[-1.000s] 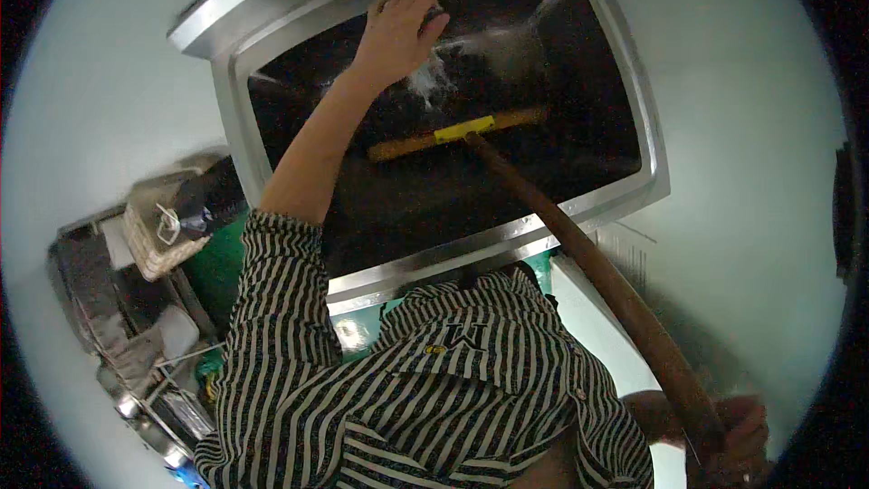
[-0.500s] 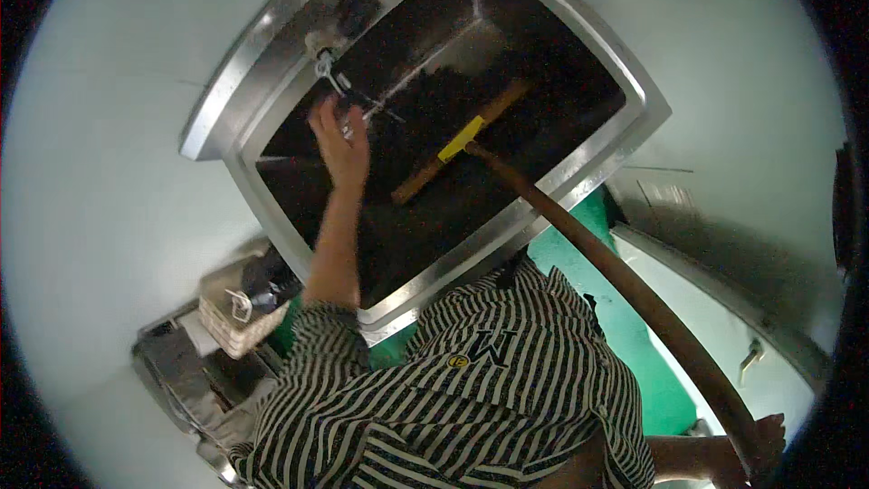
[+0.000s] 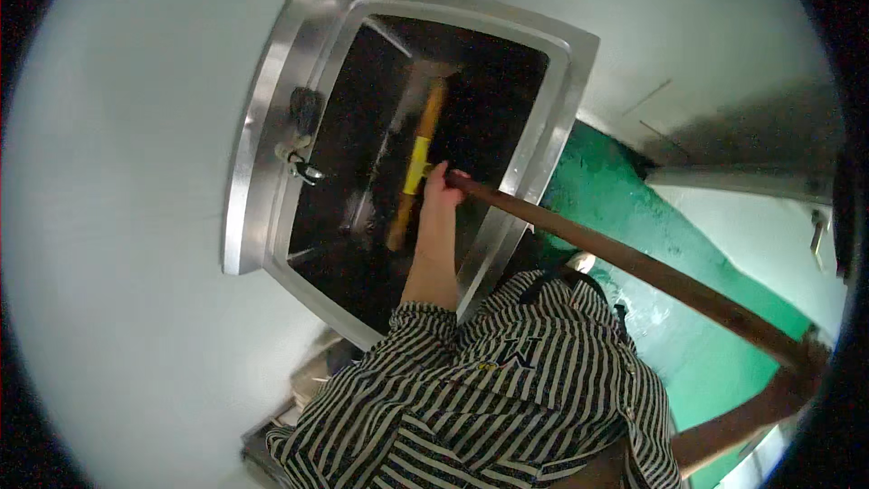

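Note:
A mop with a long brown wooden handle (image 3: 625, 263) reaches from the sink toward the lower right. Its T-shaped wooden head, with a yellow middle piece (image 3: 417, 166), lies inside the dark basin; whatever hangs below the bar is lost in the dark. My left hand (image 3: 444, 185) is closed round the handle close to the head, above the basin. At the handle's far end, near the right rim of the picture, my right hand (image 3: 806, 367) grips it; that hand is dim and partly blurred.
The steel sink (image 3: 525, 172) has a raised back edge against a pale wall. A metal tap (image 3: 305, 168) juts from that edge. Green floor (image 3: 634, 217) shows at the right, beside a pale door with a handle (image 3: 819, 234). A light basket (image 3: 312, 371) stands lower left.
My left hand has left the tap and taken hold of the mop handle near its head. The view has turned, and the right hand still holds the handle's end.

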Motion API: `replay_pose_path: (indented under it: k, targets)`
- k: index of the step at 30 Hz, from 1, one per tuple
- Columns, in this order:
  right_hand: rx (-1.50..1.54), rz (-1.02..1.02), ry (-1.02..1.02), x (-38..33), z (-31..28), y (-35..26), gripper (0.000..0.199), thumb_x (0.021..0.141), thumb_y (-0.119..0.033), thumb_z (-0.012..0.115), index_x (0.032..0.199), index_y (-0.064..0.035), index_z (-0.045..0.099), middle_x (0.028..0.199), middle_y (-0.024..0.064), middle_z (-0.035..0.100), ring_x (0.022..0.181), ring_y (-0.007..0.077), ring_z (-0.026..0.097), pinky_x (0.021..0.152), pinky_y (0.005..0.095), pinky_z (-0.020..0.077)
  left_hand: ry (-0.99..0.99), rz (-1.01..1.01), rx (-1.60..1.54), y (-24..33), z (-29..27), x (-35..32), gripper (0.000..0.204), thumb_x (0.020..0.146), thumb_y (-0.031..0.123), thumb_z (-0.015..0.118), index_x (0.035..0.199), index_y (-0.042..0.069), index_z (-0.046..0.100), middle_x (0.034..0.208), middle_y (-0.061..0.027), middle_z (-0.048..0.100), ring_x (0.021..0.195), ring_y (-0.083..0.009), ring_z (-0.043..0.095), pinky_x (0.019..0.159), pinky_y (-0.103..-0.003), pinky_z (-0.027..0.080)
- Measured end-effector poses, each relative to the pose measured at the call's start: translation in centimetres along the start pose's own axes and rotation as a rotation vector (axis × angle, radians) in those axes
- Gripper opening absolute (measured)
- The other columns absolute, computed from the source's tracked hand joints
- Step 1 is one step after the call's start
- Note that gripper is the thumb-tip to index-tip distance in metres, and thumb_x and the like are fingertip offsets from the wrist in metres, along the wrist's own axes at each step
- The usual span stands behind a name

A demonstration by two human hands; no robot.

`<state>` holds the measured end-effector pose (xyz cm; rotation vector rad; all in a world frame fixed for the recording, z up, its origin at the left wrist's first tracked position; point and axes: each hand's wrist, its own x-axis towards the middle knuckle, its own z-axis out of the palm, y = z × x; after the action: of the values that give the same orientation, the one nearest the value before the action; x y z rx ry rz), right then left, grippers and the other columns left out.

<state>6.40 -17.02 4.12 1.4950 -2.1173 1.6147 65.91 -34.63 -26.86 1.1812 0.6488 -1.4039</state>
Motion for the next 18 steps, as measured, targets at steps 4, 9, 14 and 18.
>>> replay_pose_path:
  k: [4,9,14,18]
  targets:
    - [0.651,0.874,0.399,-5.5,1.8,9.4,0.026,0.078,-0.020,0.048,0.090,0.0024,0.052,0.090,0.0146,0.054,0.085,0.0243,0.051,0.080,0.0355,0.0413,-0.011,0.089,0.200,-0.4,0.3,-1.9,0.020,0.077,0.016,0.052,0.064,0.008,0.040,0.053,-0.0057,0.045,0.052,-0.0212,0.046,0.055,-0.036,0.042]
    - [0.694,1.066,0.403,-17.9,1.5,26.4,0.034,0.078,-0.026,0.053,0.095,0.0024,0.045,0.082,0.0102,0.050,0.080,0.0203,0.049,0.077,0.0329,0.0395,-0.016,0.190,0.197,-3.6,0.5,-7.8,0.021,0.077,0.012,0.054,0.062,0.008,0.040,0.052,-0.0038,0.041,0.051,-0.0168,0.043,0.055,-0.032,0.040]
    - [0.359,1.330,0.336,-22.9,7.4,26.8,0.054,0.074,-0.046,0.054,0.098,0.0024,0.047,0.094,0.0105,0.050,0.089,0.0198,0.049,0.078,0.0336,0.0402,-0.043,0.246,0.149,-3.9,0.3,-11.4,0.023,0.077,0.013,0.052,0.060,0.009,0.037,0.054,-0.0018,0.038,0.051,-0.0150,0.041,0.056,-0.033,0.038]
    - [0.327,1.639,0.252,-29.8,11.5,32.6,0.048,0.074,-0.049,0.052,0.086,-0.0026,0.050,0.075,0.0057,0.050,0.066,0.0174,0.052,0.055,0.0268,0.0451,-0.080,0.336,0.242,-3.6,1.0,-13.3,0.025,0.077,0.015,0.052,0.058,0.009,0.038,0.054,-0.0023,0.040,0.054,-0.0159,0.043,0.061,-0.034,0.039]
